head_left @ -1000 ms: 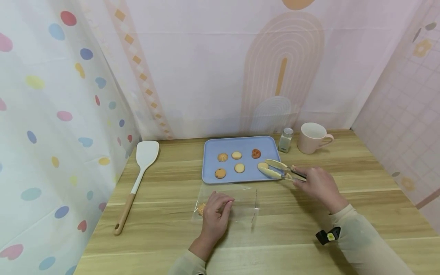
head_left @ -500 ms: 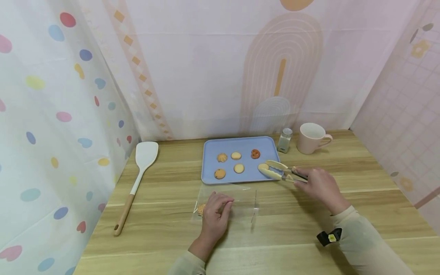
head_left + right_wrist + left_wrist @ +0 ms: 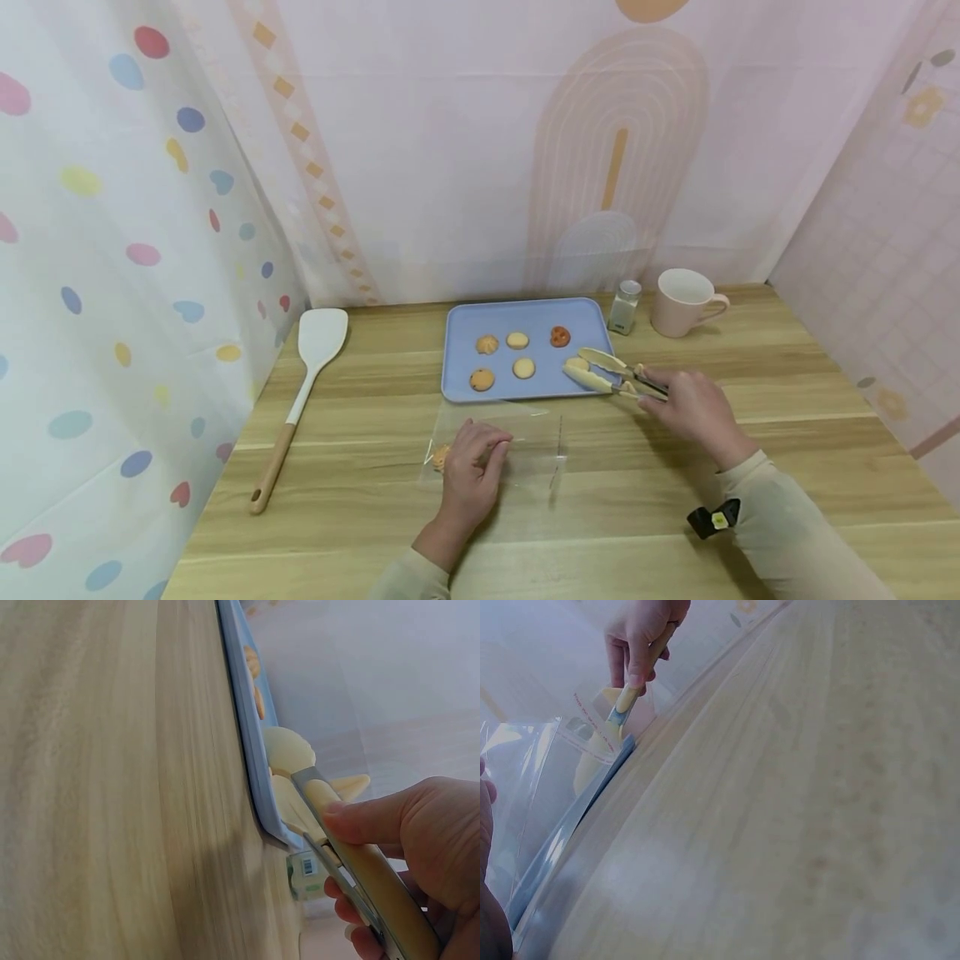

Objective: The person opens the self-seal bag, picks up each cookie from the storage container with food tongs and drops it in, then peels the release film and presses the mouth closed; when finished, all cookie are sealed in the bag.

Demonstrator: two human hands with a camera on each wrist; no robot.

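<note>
Under my left hand lies a clear bag with a cookie at its left end; the thumb and fingertips pinch the film. My right hand grips pale-tipped tongs, whose arms stand apart around a pale round cookie on the blue tray. Whether both tips touch that cookie, I cannot tell. In the right wrist view, the thumb of my right hand presses on the tongs' handle. The left wrist view shows the bag's film raised beside my left hand.
Several other cookies sit on the tray. A glass shaker and a pink mug stand to its right. On the left lies a white spatula with a wooden handle. Curtains enclose the table's back and sides.
The tongs' lower arm has shifted slightly left across the near side of the pale round cookie. My left hand and the bag have stayed in place.
</note>
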